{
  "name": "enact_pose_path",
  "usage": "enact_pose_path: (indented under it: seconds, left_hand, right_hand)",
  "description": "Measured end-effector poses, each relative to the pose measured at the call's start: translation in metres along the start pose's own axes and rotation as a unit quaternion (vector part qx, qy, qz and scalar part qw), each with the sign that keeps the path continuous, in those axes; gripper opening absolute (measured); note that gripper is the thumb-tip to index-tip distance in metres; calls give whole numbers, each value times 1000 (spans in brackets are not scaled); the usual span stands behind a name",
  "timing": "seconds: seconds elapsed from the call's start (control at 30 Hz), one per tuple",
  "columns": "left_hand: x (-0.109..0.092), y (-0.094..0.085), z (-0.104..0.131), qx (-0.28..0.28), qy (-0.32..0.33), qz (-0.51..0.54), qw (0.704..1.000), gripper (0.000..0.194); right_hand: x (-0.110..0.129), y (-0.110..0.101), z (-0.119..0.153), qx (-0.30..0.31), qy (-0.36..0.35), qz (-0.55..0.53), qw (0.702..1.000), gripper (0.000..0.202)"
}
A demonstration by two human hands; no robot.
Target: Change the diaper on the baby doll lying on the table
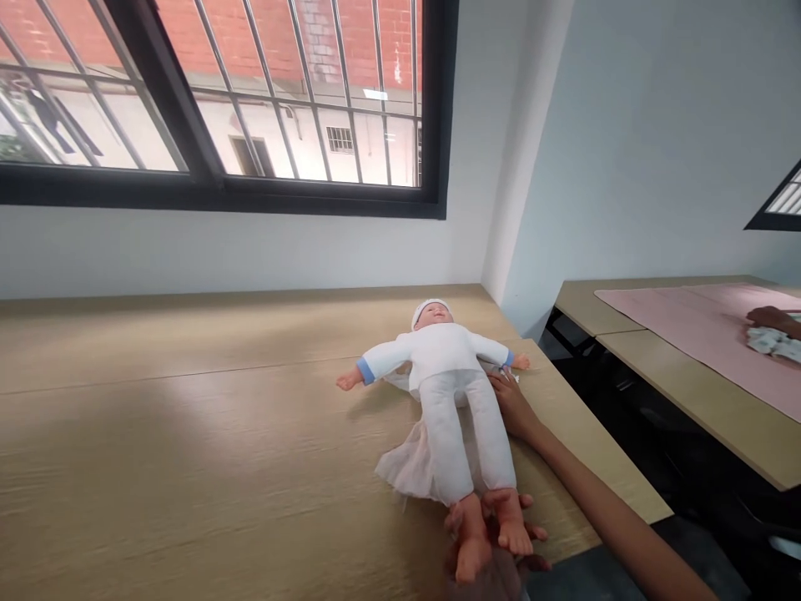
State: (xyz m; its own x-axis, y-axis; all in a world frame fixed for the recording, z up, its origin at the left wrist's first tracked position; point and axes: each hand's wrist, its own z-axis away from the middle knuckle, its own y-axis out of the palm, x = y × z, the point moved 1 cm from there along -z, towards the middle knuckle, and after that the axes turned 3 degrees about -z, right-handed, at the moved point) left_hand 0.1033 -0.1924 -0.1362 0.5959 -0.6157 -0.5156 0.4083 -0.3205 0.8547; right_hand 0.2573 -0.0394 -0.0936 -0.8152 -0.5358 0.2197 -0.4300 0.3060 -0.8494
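Note:
A baby doll [445, 351] in a white outfit with blue cuffs and a white cap lies face up on the wooden table, arms spread. Under its legs, a sheer pale skirt-like garment [410, 467] fans out to the left. My right hand [516, 409] is beside the doll's hip, its fingers closed at a bit of white fabric [508, 373] near the doll's arm; its fingertips are partly hidden. At the front edge, my left hand [494, 555] comes from below around the doll's ankles, slightly blurred and partly covered by the feet.
The wooden table [188, 451] reaches the wall under a barred window [300, 100]. Across a gap on the right stands another table with a pink mat [694, 321], where another person's hand [773, 319] rests by patterned white cloth [773, 342].

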Motion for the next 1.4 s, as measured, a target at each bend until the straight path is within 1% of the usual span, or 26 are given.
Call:
enact_pose_path:
  seconds: [0.07,0.1,0.23,0.33,0.43,0.5,0.63,0.7,0.77,0.83,0.9,0.93,0.97,1.0,1.03,1.07,1.1,1.13,1.17,1.2,1.23,1.27,1.3,1.33,1.37,1.4]
  left_hand:
    - [2,0,2,18,44,85,995,66]
    - [2,1,3,28,53,113,992,64]
    - [2,6,8,30,37,141,989,61]
    - [-3,15,11,33,62,145,987,56]
    - [-10,24,17,48,91,151,983,56]
    - [-15,27,24,46,79,151,984,57]
    - [-22,25,45,30,45,106,993,64]
    - [-21,21,57,21,39,79,996,72]
    - [-15,19,68,21,26,44,998,78]
    - [-6,21,79,9,6,-24,1000,77]
    - [2,29,90,-26,-17,-141,990,72]
    - [4,37,95,-47,-26,-213,976,68]
    - [2,46,99,-69,-27,-289,954,62]
    - [-3,55,102,-94,-19,-364,927,52]
    - [-12,64,103,-122,8,-436,892,36]
    - [-24,72,102,-160,59,-504,847,25]
    - [-39,78,98,-198,119,-558,797,21]
    - [-54,80,92,-247,183,-600,739,22]
    - [-70,79,84,-290,235,-629,682,21]
    - [-83,74,74,-322,270,-649,634,24]
    - [-94,68,63,-338,289,-663,602,39]
    - [-102,60,52,-325,291,-677,592,60]
    - [-108,53,41,-301,284,-690,593,77]
    - [-111,46,32,-280,276,-701,595,88]
    - [-112,40,25,-261,266,-708,600,92]
    - [-113,37,20,-247,257,-711,606,92]
  right_hand:
    - [3,4,-1,-26,-3,1,1000,30]
    - [4,6,-2,-40,-4,2,999,29]
    - [3,8,-4,-83,-13,15,996,27]
    - [0,7,-3,-80,-16,32,996,27]
    - [-3,5,-2,-68,-6,44,997,26]
    - [-5,5,-2,-66,-1,42,997,24]
    - [-7,6,-1,-73,19,26,997,21]
    - [-7,6,-1,-74,33,29,996,21]
    - [-6,4,-1,-75,38,32,996,21]
    - [-5,1,-1,-84,42,22,995,23]
    - [-4,-3,-1,-99,53,5,994,27]
    - [-3,-6,-2,-106,60,-4,993,28]
    - [-3,-10,-2,-113,68,-15,991,30]
    - [-1,-14,-2,-121,76,-28,989,30]
    - [1,-19,-2,-130,81,-45,987,30]
    - [4,-25,-2,-139,85,-65,984,29]
    - [10,-31,-1,-151,84,-87,981,28]
    - [17,-38,0,-164,78,-109,977,28]
    - [26,-44,2,-176,65,-129,974,27]
    - [37,-50,5,-183,45,-147,971,25]
    - [50,-55,8,-183,16,-161,970,24]
    - [62,-59,12,-165,-20,-172,971,22]
    - [75,-60,16,-129,-61,-182,973,21]
    - [86,-60,20,-78,-109,-185,973,22]
    - [94,-59,23,-31,-154,-177,972,23]
    - [100,-57,25,9,-189,-161,968,24]
